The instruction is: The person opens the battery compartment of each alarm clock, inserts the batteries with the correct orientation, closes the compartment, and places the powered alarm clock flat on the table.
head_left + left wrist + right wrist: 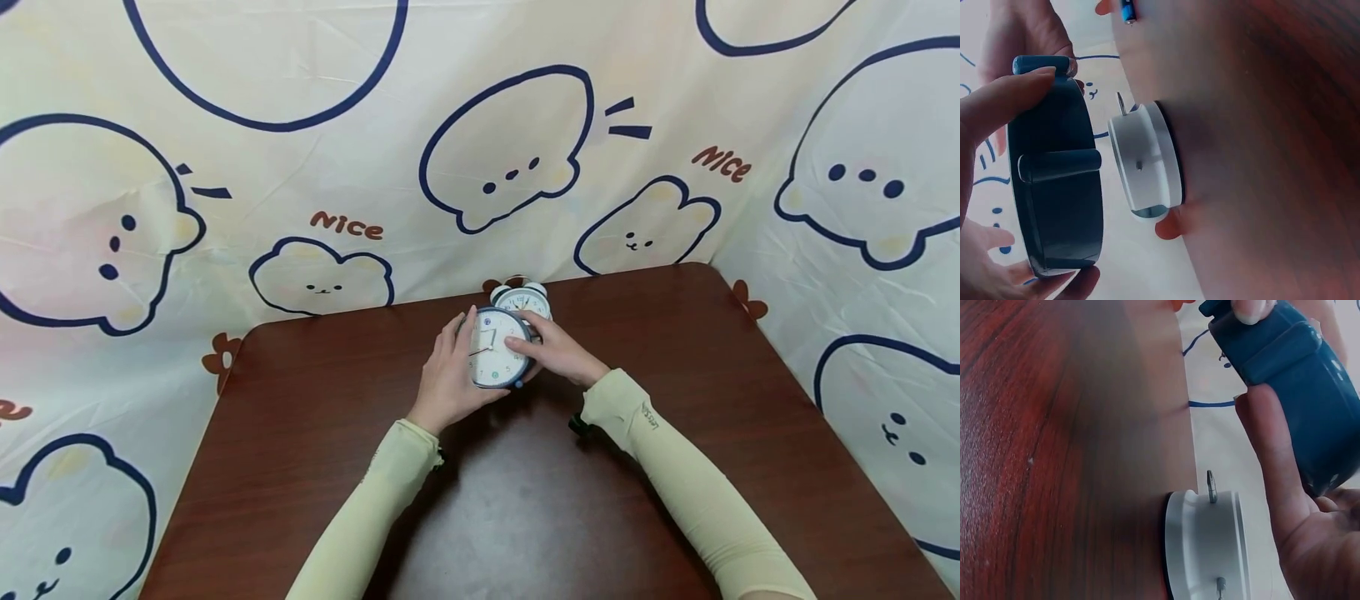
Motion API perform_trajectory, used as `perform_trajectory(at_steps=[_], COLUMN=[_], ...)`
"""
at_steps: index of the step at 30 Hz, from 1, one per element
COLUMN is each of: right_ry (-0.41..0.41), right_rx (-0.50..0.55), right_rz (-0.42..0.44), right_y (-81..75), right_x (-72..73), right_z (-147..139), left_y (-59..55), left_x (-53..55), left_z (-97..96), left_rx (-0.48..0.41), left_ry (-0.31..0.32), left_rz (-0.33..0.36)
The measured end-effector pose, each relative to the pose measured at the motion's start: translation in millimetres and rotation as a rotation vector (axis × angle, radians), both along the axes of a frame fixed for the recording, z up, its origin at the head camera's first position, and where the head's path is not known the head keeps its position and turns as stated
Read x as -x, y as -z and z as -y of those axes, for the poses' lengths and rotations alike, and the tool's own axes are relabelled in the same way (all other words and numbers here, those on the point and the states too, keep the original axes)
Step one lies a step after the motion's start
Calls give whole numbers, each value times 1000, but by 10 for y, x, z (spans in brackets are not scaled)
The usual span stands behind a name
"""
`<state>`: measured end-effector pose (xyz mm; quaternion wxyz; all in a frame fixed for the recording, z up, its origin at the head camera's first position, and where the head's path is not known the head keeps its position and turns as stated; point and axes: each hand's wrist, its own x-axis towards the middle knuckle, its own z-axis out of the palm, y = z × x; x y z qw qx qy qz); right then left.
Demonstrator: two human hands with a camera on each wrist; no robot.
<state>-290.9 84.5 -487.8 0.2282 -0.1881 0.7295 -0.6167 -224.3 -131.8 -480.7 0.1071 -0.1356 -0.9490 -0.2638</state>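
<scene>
A round clock [493,367] with a white face and a dark blue case is held between both hands, face up. My left hand [442,379] grips its left side, fingers along the rim and thumb at the lower edge. From the right, my right hand [562,350] holds it with the thumb over the face's edge. The wrist views show the blue case [1060,219] side-on, above the table, with short projections on its rim. Right behind it is a white twin-bell alarm clock [517,298], partly covered by the blue one in the head view.
The brown wooden table [315,467] reaches back to a cream wall cloth [495,33] printed with bear drawings. A blue battery [1127,11] lies near the table edge at the top of the left wrist view. The white clock is close to the far edge.
</scene>
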Motion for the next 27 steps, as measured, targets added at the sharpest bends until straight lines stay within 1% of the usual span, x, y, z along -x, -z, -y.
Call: perform_trajectory(at_steps=[3,5,8,11,15,18,19,22,25,27], right_ry=[16,24,13,-29,-106,-152,-160,-178,-151,-122], right_rx=[-10,-19,-18,-8,21,46,40,7,-42,-53], right_rz=[-6,-14,-39,-59,-34,-24,-39,-140,-269,-341], right_y=[-9,-6,4,13,41,67,74,98,116,129], right_x=[-11,-16,-17,-3,27,32,31,28,22,19], right_z=[7,4,-19,-73,-153,-178,-174,-117,-36,15], left_y=[-12,-14,-5,9,21,38,43,54,50,42], left_x=[1,1,1,10,27,40,45,54,56,53], left_z=[10,24,57,98,161,205,216,234,222,212], left_rx=[-26,-54,-106,-167,-294,-361,-371,-388,-417,-431], left_ry=[1,1,5,18,48,63,66,81,103,120], left_rz=[-13,-10,5,44,114,159,170,190,198,206])
